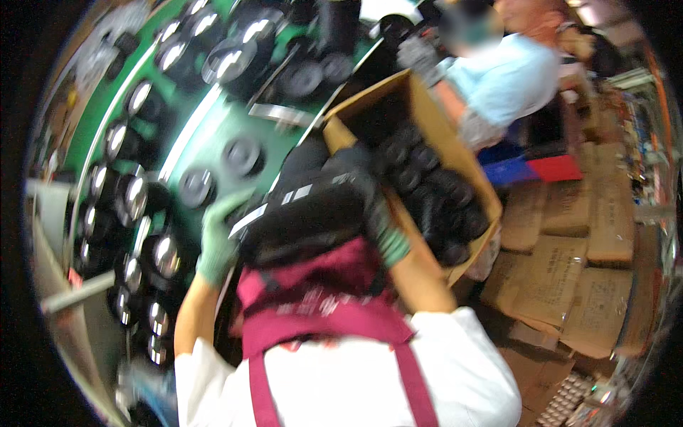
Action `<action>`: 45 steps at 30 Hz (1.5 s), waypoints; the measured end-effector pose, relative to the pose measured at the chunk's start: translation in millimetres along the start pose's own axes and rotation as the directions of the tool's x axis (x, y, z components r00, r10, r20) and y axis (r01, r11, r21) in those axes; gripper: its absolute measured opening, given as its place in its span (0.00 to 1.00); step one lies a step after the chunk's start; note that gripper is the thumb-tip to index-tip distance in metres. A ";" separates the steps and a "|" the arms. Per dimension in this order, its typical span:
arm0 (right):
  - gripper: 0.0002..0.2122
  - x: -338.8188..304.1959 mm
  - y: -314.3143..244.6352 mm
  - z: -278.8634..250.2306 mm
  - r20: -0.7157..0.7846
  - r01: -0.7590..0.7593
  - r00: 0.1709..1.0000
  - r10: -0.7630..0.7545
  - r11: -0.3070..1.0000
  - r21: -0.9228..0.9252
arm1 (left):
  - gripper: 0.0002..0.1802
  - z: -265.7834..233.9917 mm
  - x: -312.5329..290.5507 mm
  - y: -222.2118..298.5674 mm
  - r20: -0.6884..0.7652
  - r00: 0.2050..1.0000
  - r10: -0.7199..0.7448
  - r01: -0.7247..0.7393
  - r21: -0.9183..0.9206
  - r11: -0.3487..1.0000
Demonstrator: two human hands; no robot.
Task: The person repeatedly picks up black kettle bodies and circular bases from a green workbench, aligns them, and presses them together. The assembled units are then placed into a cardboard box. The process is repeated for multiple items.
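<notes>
A bulky black object (302,217) with a glossy surface and white glints is held in front of my maroon apron; motion blur hides its exact kind. My left hand (220,238), in a light green glove, grips its left end with the fingers curled over the edge. At the other end, my right hand (377,213), gloved in green and black, is closed round its right side. Right beside that hand stands an open cardboard box (445,117) with many black round parts (430,181) inside.
A green worktable (213,135) carries black discs (242,155) and rows of shiny black round parts (167,255). Across the box, a co-worker in a light blue shirt (509,78) reaches toward it. Flattened cardboard (551,274) covers the floor at right, near a red and blue item (555,169).
</notes>
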State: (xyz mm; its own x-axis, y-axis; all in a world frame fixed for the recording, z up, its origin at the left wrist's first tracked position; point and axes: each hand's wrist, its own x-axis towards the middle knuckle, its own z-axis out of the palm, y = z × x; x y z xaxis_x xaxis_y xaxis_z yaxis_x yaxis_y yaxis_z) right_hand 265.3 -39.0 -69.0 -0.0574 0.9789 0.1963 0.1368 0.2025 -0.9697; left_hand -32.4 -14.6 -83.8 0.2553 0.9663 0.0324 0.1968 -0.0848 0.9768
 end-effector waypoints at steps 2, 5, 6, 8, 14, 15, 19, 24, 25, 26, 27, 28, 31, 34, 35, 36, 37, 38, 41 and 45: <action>0.22 -3.3 9.9 -11.1 -0.021 -0.128 0.991 0.129 0.989 0.071 | 0.23 4.6 8.0 19.0 0.036 0.999 -0.030 0.026 0.091 0.995; 0.21 -14.4 23.5 -28.4 -0.076 -0.223 0.970 0.230 0.971 0.089 | 0.26 14.3 22.7 34.6 0.070 0.990 0.123 -0.130 0.119 0.984; 0.21 -18.9 29.1 -33.5 -0.074 -0.172 0.982 0.175 0.984 0.055 | 0.28 16.5 23.4 38.7 0.088 0.990 0.109 -0.117 0.090 0.989; 0.25 -30.3 44.5 -39.4 -0.039 0.047 0.998 -0.048 0.999 -0.021 | 0.32 22.1 18.9 47.0 0.177 0.979 0.103 -0.109 0.020 0.994; 0.29 -62.6 98.3 -37.9 -0.182 -0.045 0.976 0.119 0.930 0.366 | 0.43 44.2 -5.9 89.3 0.047 0.954 0.298 -0.288 -0.152 0.946; 0.29 -65.7 103.7 -35.6 -0.162 -0.088 0.968 0.191 0.866 0.493 | 0.43 47.3 -8.1 95.9 -0.014 0.918 0.397 -0.397 0.016 0.918; 0.31 -70.2 108.1 -24.2 -0.096 -0.170 0.933 0.346 0.662 0.730 | 0.35 49.4 -16.1 112.5 0.131 0.778 0.614 -0.589 0.491 0.642; 0.34 -76.3 106.3 -16.1 -0.097 -0.167 0.925 0.368 0.621 0.766 | 0.31 59.1 -18.5 111.8 0.131 0.781 0.610 -0.576 0.528 0.624; 0.34 -78.8 109.3 -16.3 -0.111 -0.153 0.935 0.338 0.662 0.734 | 0.29 59.9 -18.5 110.6 0.154 0.743 0.652 -0.619 0.530 0.580; 0.33 -82.2 113.1 -17.2 -0.118 -0.114 0.968 0.221 0.809 0.577 | 0.28 61.1 -18.6 109.2 0.187 0.730 0.657 -0.635 0.542 0.551; 0.32 -84.6 118.0 -19.2 -0.098 -0.056 0.990 0.103 0.916 0.397 | 0.27 61.7 -18.1 107.1 0.237 0.688 0.686 -0.676 0.555 0.485; 0.31 -87.3 122.6 -21.1 -0.054 -0.033 0.997 0.047 0.972 0.233 | 0.26 61.8 -17.4 104.3 0.218 0.726 0.652 -0.654 0.512 0.557; 0.30 -80.2 126.4 -38.0 0.031 -0.023 0.999 0.027 0.992 -0.127 | 0.25 62.3 -16.1 89.8 0.216 0.769 0.602 -0.633 0.388 0.670; 0.31 -47.8 99.7 -67.1 -0.085 -0.170 0.983 0.162 0.980 -0.105 | 0.26 63.6 -20.8 66.2 0.231 0.757 0.611 -0.644 0.418 0.640; 0.31 -33.6 82.7 -77.0 -0.118 -0.235 0.962 0.244 0.968 0.087 | 0.28 62.8 -25.5 57.9 0.258 0.782 0.568 -0.616 0.454 0.643; 0.31 -21.0 62.4 -85.8 -0.090 -0.324 0.932 0.350 0.920 0.220 | 0.28 62.8 -30.3 49.8 0.255 0.777 0.575 -0.615 0.502 0.609; 0.31 -6.9 41.6 -93.5 -0.037 -0.261 0.955 0.294 0.895 0.363 | 0.28 55.7 -36.4 42.0 0.346 0.774 0.530 -0.627 0.540 0.562; 0.31 6.7 21.9 -98.3 0.019 -0.237 0.969 0.247 0.897 0.373 | 0.27 46.8 -37.8 33.3 0.487 0.791 0.370 -0.599 0.490 0.634; 0.30 32.6 -5.6 -72.5 0.238 0.069 0.970 -0.044 0.993 -0.098 | 0.29 32.1 -33.9 13.1 0.425 0.899 0.106 -0.322 0.475 0.819; 0.28 30.0 27.3 -12.1 0.559 0.307 0.828 -0.049 0.873 -0.380 | 0.51 61.0 -7.1 -3.5 0.227 0.932 0.284 -0.354 0.386 0.852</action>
State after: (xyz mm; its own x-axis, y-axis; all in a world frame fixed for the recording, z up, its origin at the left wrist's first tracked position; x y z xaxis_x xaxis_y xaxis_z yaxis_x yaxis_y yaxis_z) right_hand 279.2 -3.7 -87.8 -0.6065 0.7846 0.1287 0.4771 0.4886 -0.7305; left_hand 22.8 -36.0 -100.4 0.5086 0.8210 0.2595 0.4430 -0.5079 0.7388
